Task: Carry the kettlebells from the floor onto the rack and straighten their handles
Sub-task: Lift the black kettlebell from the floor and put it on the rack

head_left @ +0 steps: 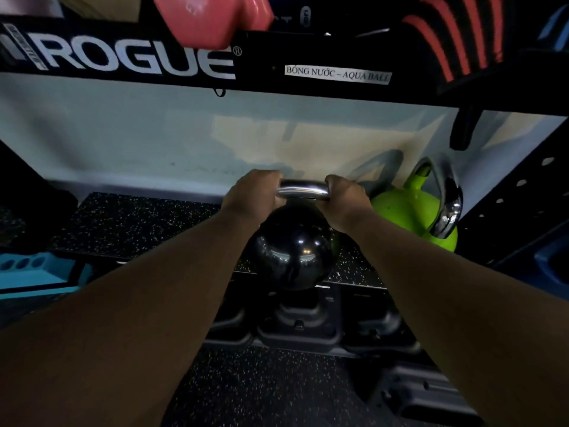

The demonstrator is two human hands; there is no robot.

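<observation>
While both hands, left (251, 192) and right (346, 200), clench the black kettlebell (292, 248) handle, I judge it near the shelf (138, 223) front edge; the green kettlebell (409, 211) sits racked, handle askew.

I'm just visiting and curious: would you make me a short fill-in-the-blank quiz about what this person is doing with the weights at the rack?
1. Both hands, left hand and right hand, grip the chrome handle of the ____ kettlebell.
2. The kettlebell standing on the rack shelf to the right is ____.
3. The big white word on the rack beam reads ____.

Missing words: black; green; ROGUE
</observation>
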